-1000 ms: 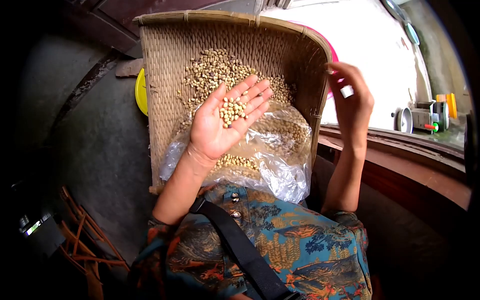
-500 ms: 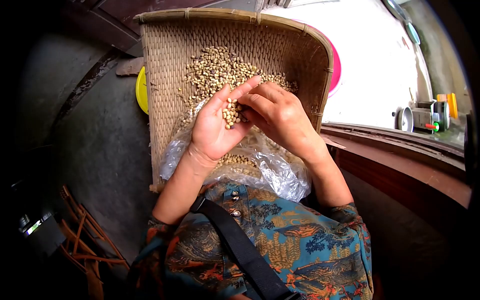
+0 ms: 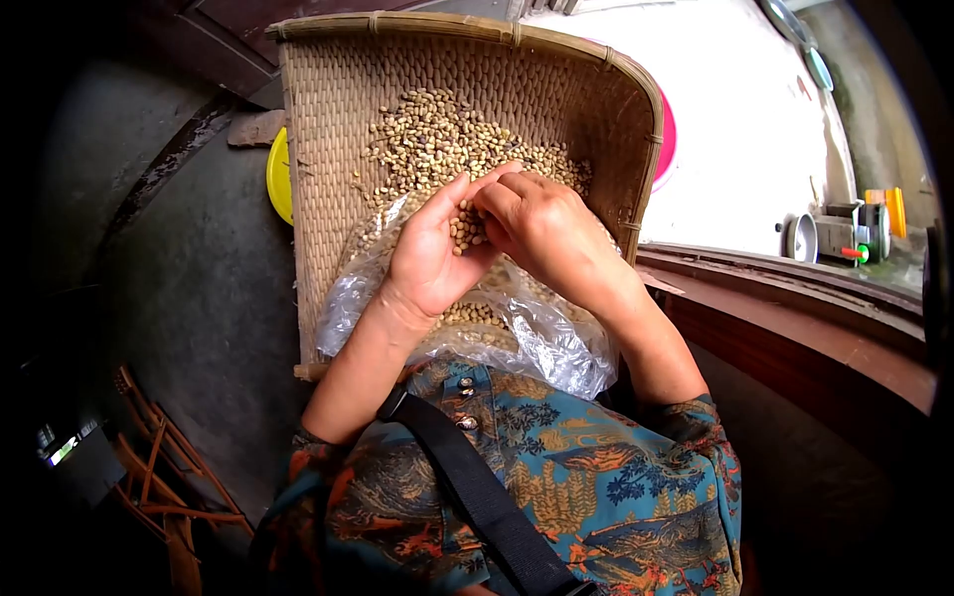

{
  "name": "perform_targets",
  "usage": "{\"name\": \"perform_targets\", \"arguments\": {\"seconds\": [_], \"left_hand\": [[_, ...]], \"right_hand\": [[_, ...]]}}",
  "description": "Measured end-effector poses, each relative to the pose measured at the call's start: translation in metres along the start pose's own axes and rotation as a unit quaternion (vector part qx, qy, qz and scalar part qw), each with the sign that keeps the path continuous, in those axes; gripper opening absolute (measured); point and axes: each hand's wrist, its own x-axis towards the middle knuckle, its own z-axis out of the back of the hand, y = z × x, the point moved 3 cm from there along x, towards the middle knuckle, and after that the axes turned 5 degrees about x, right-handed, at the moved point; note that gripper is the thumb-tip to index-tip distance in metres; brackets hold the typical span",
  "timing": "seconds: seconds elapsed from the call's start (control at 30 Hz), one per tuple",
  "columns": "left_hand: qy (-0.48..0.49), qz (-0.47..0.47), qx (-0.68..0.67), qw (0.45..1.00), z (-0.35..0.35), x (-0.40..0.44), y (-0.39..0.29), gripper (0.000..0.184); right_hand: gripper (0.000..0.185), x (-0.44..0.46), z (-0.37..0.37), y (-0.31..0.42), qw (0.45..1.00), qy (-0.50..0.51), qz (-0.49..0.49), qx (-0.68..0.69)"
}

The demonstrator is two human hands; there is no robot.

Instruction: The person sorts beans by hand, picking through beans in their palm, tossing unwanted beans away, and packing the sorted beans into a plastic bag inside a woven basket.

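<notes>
Head view: a handful of beans (image 3: 467, 226) lies in the left hand (image 3: 427, 256), which is cupped palm up over the middle of the basket (image 3: 318, 119), thumb standing apart from the fingers. The right hand (image 3: 556, 238) arches over that palm, its fingers bent down at the beans; whether they pinch one is hidden. Being small, hard-looking and rounded, each bean should be light, firm and quick to roll, so a thumb-and-fingertip grip across its sides would likely suit best, with the cupped palm stopping spills. Beyond the hands, a loose pile (image 3: 432, 134), with some darker beans in it, spreads toward the basket's far rim. Toward the near edge lies a clear bag (image 3: 561, 348), thin and probably slippery, with beans showing around and through it. Outside the basket, something yellow (image 3: 279, 181) sits beside the left edge, and something pink (image 3: 668, 139) shows past the right rim.
</notes>
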Motion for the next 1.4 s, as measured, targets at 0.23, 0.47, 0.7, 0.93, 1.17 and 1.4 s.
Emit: {"name": "perform_targets", "arguments": {"seconds": [0.23,0.47,0.7,0.93,1.17,1.4], "left_hand": [[0.072,-0.012,-0.088,0.993,0.011,0.001,-0.004,0.05],[0.147,-0.019,-0.055,0.987,0.004,0.004,-0.009,0.042],[0.035,-0.009,-0.158,0.987,0.011,-0.001,-0.009,0.032],[0.119,-0.023,-0.101,0.987,0.006,-0.003,-0.013,0.039],[0.098,-0.028,-0.063,0.993,-0.008,0.0,-0.013,0.054],[0.085,-0.028,-0.013,0.996,-0.009,-0.001,-0.01,0.053]], "right_hand": [[0.008,0.001,0.016,-0.019,0.85,-0.036,-0.202,0.486],[0.021,-0.007,0.007,-0.031,0.554,-0.021,-0.157,0.817],[0.052,-0.008,-0.003,-0.032,0.448,-0.048,-0.181,0.874],[0.058,-0.012,0.001,-0.033,0.366,-0.072,-0.188,0.909],[0.028,-0.025,0.006,-0.049,0.621,-0.056,-0.235,0.746],[0.019,-0.013,0.005,-0.01,0.975,-0.144,-0.06,0.155]]}}
